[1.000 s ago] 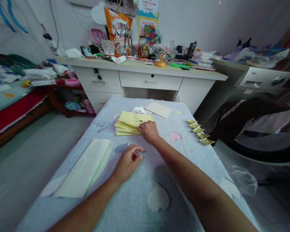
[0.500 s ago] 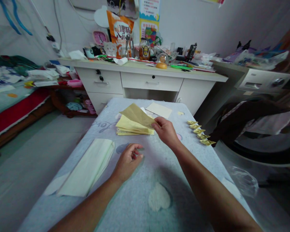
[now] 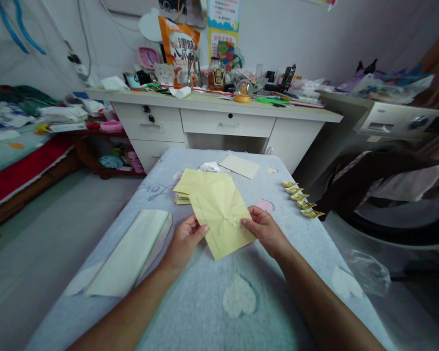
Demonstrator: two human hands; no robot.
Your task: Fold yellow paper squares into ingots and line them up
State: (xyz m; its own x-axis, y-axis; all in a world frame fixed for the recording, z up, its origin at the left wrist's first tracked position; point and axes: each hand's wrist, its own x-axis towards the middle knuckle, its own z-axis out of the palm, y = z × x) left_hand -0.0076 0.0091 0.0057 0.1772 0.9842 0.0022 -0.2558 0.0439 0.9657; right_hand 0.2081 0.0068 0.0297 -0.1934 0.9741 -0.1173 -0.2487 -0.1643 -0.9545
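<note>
A yellow sheet of paper (image 3: 221, 214) is held tilted over the table between both hands. My left hand (image 3: 186, 239) pinches its left edge, thumb on top. At its right edge, my right hand (image 3: 265, 229) grips the sheet the same way. Faint crease lines and a printed patch show on its face. Behind it lies a stack of yellow paper (image 3: 185, 183), partly covered by the held sheet. Several small folded gold paper pieces (image 3: 299, 197) stand in a row on the right side of the table.
On the left of the patterned tablecloth (image 3: 201, 302) lies a folded pale cloth or paper bundle (image 3: 129, 253). A cream card (image 3: 239, 165) and crumpled white tissue (image 3: 209, 166) lie at the back. Beyond stands a cluttered white desk (image 3: 227, 122); a washing machine (image 3: 398, 126) is at right.
My right hand has drawn the yellow sheet off the stack, toward me, and turned it face up. The left hand has closed on its left edge.
</note>
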